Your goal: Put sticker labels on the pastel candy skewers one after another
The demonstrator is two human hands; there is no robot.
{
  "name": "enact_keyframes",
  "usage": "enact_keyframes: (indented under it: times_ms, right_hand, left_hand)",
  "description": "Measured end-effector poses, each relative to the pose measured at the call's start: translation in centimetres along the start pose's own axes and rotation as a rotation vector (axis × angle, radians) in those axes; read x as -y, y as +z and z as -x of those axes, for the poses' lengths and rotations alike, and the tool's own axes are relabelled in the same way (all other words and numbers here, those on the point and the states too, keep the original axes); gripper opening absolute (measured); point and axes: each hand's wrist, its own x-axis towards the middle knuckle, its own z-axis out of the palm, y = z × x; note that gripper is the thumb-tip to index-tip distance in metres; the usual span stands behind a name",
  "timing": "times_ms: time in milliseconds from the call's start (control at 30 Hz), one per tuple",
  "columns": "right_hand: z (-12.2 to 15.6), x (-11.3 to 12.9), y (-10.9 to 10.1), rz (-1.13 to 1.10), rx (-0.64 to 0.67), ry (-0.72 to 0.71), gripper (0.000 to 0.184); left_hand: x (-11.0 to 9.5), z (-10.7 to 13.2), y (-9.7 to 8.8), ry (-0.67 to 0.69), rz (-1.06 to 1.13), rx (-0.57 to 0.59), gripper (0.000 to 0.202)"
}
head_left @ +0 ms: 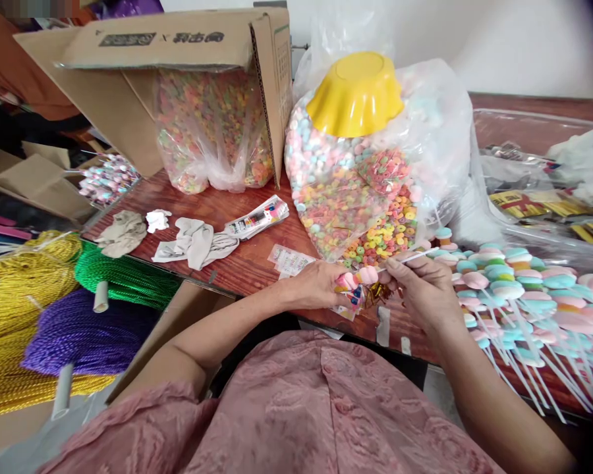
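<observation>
My left hand (pixel 320 284) is closed around a skewer of pink candy pieces (pixel 356 279) at the near edge of the wooden table (pixel 257 263). My right hand (pixel 422 288) pinches the same skewer by its white stick (pixel 408 259), which points up to the right. A bit of gold wrapping (pixel 373 294) shows between the two hands. Just right of my right hand lies a heap of finished candy skewers (pixel 518 296) in pink, blue and white.
A big clear bag of colourful candy rings (pixel 370 197) stands behind my hands with a yellow bowl (pixel 356 92) upturned on it. A cardboard box (pixel 188 79) holds another candy bag. Cloths (pixel 192 240), spools of yellow, green and purple cord (pixel 79 309) lie left.
</observation>
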Motion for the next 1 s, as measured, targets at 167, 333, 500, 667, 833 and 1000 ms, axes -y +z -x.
enact_keyframes:
  times_ms: [167, 333, 500, 667, 833, 1000]
  right_hand:
    - [1.0, 0.1, 1.3, 0.197, -0.018, -0.255, 0.018]
    - [0.9, -0.9, 3.5, 0.302, 0.074, -0.332, 0.016]
    - [-1.1, -1.0, 3.1, 0.023, 0.192, -0.03, 0.022]
    - [-2.3, 1.2, 1.8, 0.153, 0.188, -0.105, 0.021]
    - [-2.1, 0.8, 2.0, 0.344, 0.204, -0.204, 0.027]
    - [-1.4, -0.1, 0.7, 0.179, 0.001, -0.083, 0.035]
  left_hand:
    - [0.7, -0.4, 0.2, -0.052, 0.186, -0.056, 0.03]
    - [0.5, -1.0, 0.6, -0.031, 0.288, -0.013, 0.027]
    - [0.1, -1.1, -0.1, -0.097, 0.207, -0.043, 0.021]
    - [0.3, -1.4, -0.4, -0.087, 0.181, -0.033, 0.03]
    - [0.5, -1.6, 0.0, -0.074, 0.287, -0.016, 0.032]
    - [1.1, -0.5, -1.5, -0.027, 0.076, 0.016, 0.059]
